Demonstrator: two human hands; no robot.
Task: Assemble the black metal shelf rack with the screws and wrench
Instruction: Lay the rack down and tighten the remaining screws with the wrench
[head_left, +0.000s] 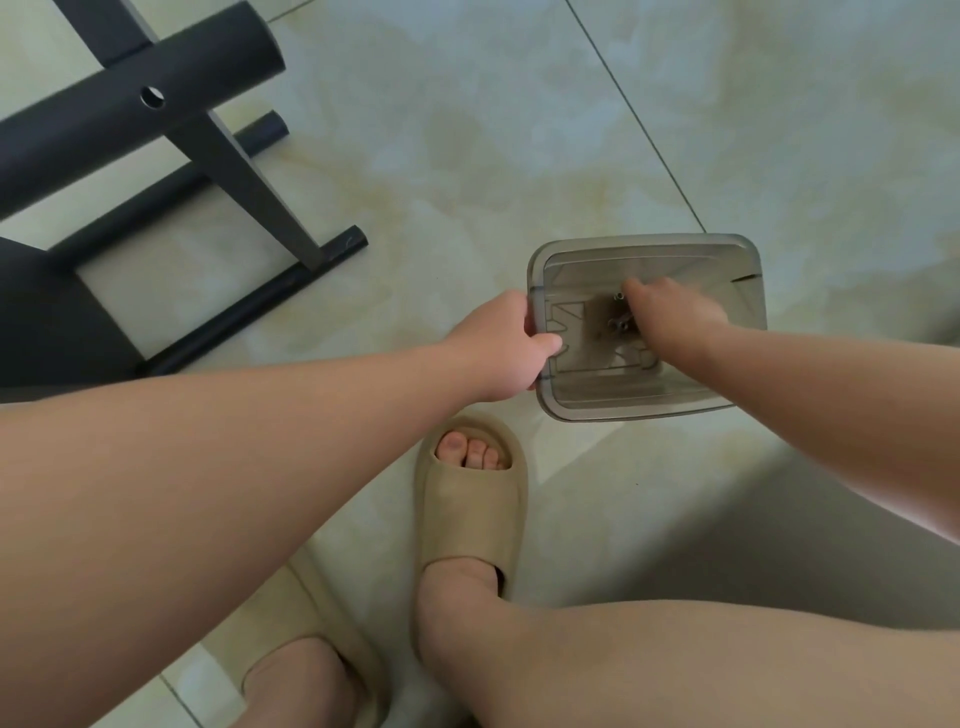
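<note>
Over floor tiles (467, 130), left hand (506, 348) gripping box (644, 402), right hand (670, 312) reaching inside

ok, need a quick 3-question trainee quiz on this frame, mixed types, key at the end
1. True or false: the left hand grips the rim of the translucent grey container.
2. Fill in: the black rack frame lies on the tiled floor to the ___ of the container.
3. Where is the right hand?
A) reaching inside the container, at the screws
B) resting on the black rack frame
C) flat on the tiled floor

Key: 1 true; 2 left; 3 A
</note>
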